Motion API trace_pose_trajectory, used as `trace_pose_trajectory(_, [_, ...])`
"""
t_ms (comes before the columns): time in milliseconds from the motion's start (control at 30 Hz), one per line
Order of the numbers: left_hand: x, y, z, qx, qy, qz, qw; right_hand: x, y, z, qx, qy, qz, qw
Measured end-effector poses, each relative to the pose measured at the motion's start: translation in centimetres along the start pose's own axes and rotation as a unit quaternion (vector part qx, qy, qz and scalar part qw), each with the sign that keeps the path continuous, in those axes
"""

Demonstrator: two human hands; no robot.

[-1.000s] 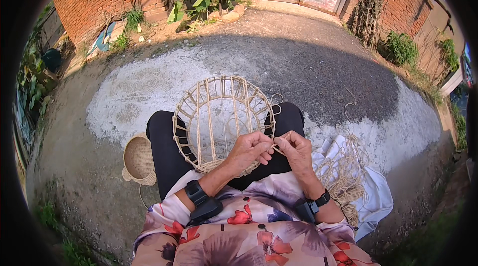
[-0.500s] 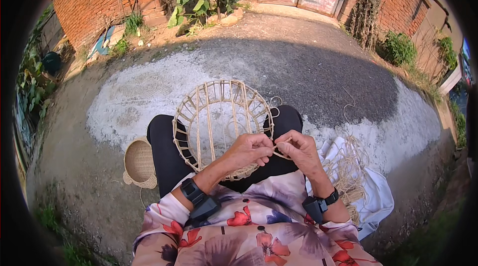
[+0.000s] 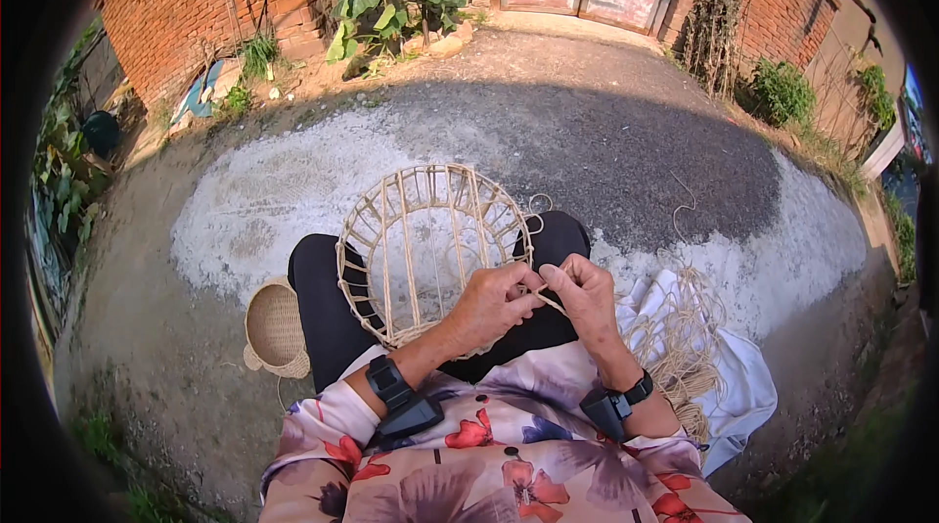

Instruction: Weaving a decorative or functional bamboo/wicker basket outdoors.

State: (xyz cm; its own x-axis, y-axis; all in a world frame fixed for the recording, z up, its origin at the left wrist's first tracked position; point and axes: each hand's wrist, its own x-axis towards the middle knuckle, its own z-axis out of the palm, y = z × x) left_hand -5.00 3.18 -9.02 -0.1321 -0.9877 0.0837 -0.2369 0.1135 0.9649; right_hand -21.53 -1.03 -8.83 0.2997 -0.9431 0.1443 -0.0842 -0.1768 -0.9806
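Right hand (image 3: pixel 585 298) has edged inward, nearer the left hand (image 3: pixel 487 306).
Both, close together, pinch a thin pale cord (image 3: pixel 555 302); the round openwork frame (image 3: pixel 408 249) lies left of this grip and beyond it.

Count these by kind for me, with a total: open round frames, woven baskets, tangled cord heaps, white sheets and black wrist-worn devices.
Open round frame: 1
Small woven basket: 1
Tangled cord heap: 1
White sheet: 1
Black wrist-worn devices: 2
Total: 6
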Motion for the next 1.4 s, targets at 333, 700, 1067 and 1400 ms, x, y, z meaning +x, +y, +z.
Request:
trace_pose_trajectory(333, [0.1,0.3,-0.1,-0.011,-0.010,-0.016,1.000,-1.2,-4.1,-2.6,-0.348,-0.082,-0.178,0.917])
trace_pose_trajectory(700, [0.0,0.2,-1.3,-0.078,-0.133,-0.063,0.986,3.5,-0.8,-4.6,0.014,-0.333,0.111,0.936])
trace_pose_trajectory(1067, [-0.2,-1.0,-1.2,-0.111,-0.122,-0.067,0.984,1.4,-0.8,-4.1,0.016,-0.288,0.072,0.955])
trace_pose_trajectory(1400, [-0.2,-1.0,-0.8,-0.099,-0.077,-0.034,0.992,0.4,-2.2,-2.6,-0.221,-0.178,-0.100,0.954])
